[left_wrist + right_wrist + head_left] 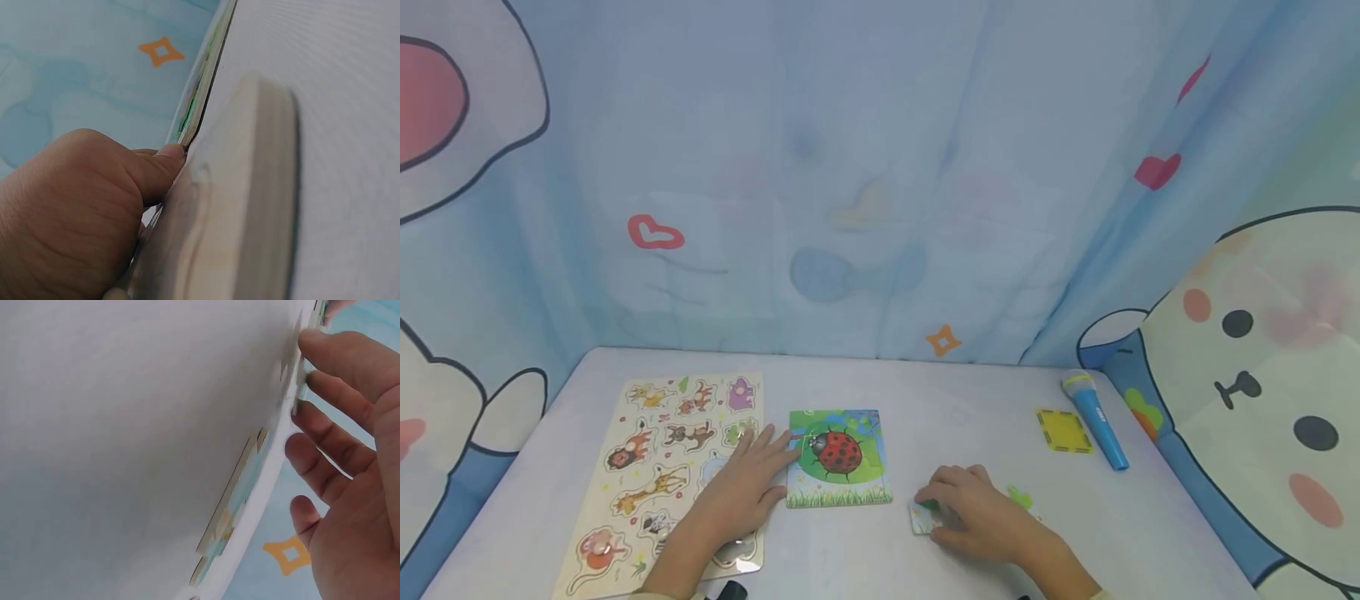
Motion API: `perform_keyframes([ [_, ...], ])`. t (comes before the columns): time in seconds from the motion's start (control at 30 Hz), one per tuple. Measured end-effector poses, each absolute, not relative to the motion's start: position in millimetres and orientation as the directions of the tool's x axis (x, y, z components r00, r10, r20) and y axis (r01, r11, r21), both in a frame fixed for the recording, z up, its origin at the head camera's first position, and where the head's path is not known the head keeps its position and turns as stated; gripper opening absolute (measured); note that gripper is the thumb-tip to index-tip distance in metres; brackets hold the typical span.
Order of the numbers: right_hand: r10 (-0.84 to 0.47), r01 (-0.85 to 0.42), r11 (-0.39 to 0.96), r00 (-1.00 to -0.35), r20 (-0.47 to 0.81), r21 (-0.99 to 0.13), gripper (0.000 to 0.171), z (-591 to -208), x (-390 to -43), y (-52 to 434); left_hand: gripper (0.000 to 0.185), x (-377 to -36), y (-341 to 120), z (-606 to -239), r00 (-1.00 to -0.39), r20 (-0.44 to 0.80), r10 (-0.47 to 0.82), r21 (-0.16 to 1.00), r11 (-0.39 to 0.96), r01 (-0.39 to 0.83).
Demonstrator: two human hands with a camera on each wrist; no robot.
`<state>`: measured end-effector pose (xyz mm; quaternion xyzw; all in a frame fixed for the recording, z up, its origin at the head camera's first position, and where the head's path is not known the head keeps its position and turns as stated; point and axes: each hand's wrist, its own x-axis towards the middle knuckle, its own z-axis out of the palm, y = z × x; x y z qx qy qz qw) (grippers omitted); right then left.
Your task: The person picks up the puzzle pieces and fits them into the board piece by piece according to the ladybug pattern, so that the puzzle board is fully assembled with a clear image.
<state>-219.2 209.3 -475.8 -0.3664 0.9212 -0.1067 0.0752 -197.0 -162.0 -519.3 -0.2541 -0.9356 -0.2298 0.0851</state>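
My right hand (981,517) pinches a small flat puzzle piece (919,518) with white and green print, low over the table. In the right wrist view, the thumb and fingertips meet at the thin edge of this piece (298,387); its face is mostly hidden. Beneath the palm, more light blue pieces (231,494) lie on the table. My left hand (737,487) stretches flat over the wooden animal puzzle board (617,521), fingertips at the left edge of a square ladybug puzzle (872,479). The left wrist view shows the thumb (165,165) close beside that puzzle's edge.
At the table's right side lie a yellow square frame tile (1065,431) and a blue toy microphone (1099,421). A bit of green print (1020,497) shows just behind the right hand. A blue cartoon curtain (865,125) closes off the table's back and sides.
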Motion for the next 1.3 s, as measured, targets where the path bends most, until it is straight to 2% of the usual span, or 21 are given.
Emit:
perform_keyframes([
  [0.23, -0.72, -0.708, 0.666, -0.693, 0.046, -0.234, 0.029, -475, -223, 198, 0.048, -196, -161, -519, -0.852, 0.292, 0.434, 0.384, 0.763, 0.521],
  [0.53, -0.743, -0.742, 0.63, -0.662, 0.099, -0.229, 0.027, -474, -227, 171, 0.048, -196, -161, -520, -0.86, 0.266, 0.436, 0.392, 0.766, 0.509],
  [0.87, -0.787, -0.787, 0.573, -0.606, 0.113, -0.229, 0.025, -467, -233, 130, 0.047, -197, -161, -520, -0.85, 0.304, 0.43, 0.377, 0.765, 0.522],
  [1.3, -0.819, -0.82, 0.529, -0.561, 0.123, -0.217, 0.024, -477, -239, 89, 0.049, -198, -162, -518, -0.867, 0.249, 0.431, 0.374, 0.783, 0.497],
])
